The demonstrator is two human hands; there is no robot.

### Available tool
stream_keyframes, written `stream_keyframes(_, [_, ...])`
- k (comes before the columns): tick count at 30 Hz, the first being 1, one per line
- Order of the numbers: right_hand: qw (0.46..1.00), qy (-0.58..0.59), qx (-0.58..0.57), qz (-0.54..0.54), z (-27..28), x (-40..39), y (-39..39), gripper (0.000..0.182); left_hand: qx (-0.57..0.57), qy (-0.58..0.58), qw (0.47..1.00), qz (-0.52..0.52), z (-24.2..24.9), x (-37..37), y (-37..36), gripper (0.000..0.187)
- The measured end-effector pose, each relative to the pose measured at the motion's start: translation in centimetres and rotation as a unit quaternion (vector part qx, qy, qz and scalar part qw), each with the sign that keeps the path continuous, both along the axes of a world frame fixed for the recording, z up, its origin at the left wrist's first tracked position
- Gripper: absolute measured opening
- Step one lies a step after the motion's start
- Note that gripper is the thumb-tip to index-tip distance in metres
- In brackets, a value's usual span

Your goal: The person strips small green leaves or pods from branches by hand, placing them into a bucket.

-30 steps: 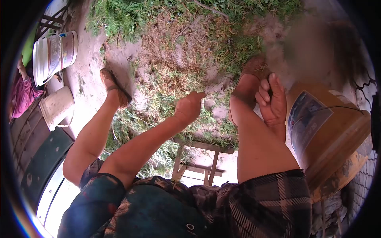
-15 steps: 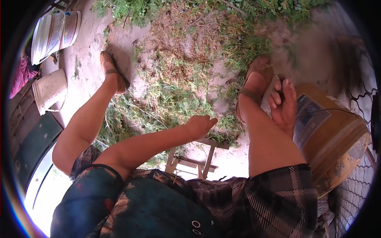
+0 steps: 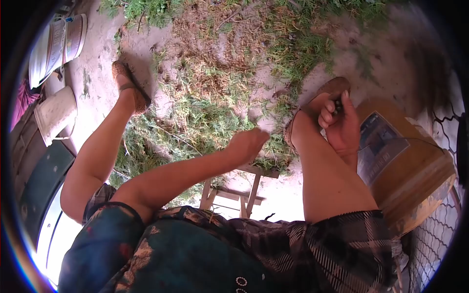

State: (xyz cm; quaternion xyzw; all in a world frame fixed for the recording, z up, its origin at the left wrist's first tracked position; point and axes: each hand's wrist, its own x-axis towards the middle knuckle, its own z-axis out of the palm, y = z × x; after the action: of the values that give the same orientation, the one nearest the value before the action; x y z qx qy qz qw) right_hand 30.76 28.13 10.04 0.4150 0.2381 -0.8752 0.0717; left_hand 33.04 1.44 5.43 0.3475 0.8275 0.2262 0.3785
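Observation:
My left hand (image 3: 246,146) hangs over the cut evergreen sprigs (image 3: 215,115) in front of a small wooden frame like a stool (image 3: 254,188). Its fingers are closed together, and whatever they hold is hidden. Beside my right shin, my right hand (image 3: 339,124) has its palm turned up and its fingers curled. Small dark-green pieces (image 3: 338,104) show between the thumb and fingers; their kind is too small to tell. A yellow bucket (image 3: 410,166) stands close to the right of that hand.
White buckets (image 3: 57,46) and a smaller pale pail (image 3: 56,113) stand at the left. A dark green panel (image 3: 44,180) is below them. Wire mesh (image 3: 437,234) runs along the right edge. More green branches (image 3: 146,10) lie at the top, and dry brown bits (image 3: 220,63) cover the middle ground.
My right hand has moved slightly left, its fingers curling in further. My left hand has turned and shifted a little. My right foot has swung outward, and the whole view has shifted slightly.

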Motion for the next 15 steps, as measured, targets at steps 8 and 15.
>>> stream_keyframes(8, [0.999, -0.014, 0.039, 0.008, 0.6, 0.1, -0.3, 0.022, 0.037, 0.113, 0.991, -0.06, -2.3, -5.6, 7.1, 0.019])
stream_keyframes(15, [1.0, -0.006, 0.021, 0.002, 0.6, -0.9, -0.4, 0.021, -0.016, 0.094, 0.994, -0.048, -2.9, -5.4, 9.5, 0.012])
